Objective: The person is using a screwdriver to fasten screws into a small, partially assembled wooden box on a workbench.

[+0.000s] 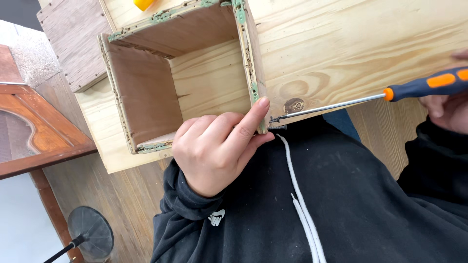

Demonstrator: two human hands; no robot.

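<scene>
An open plywood box point(146, 92) with greenish glue along its edges lies on a pale pine board point(351, 44). My left hand point(214, 148) grips the box's near corner, index finger pressed along the edge. A dark screw point(277, 127) sticks out of the corner beside that fingertip. My right hand point(448, 104), partly out of view at the right edge, holds a screwdriver point(370, 97) with a blue and orange handle. Its long metal shaft reaches left, the tip sitting at a screw head near the box corner.
My dark hooded top with white drawstrings point(302, 204) fills the lower part of the view. A brown wooden furniture piece point(39, 141) stands at the left. A round black stand base point(90, 231) sits on the floor below it. An orange object point(142, 4) peeks in at the top.
</scene>
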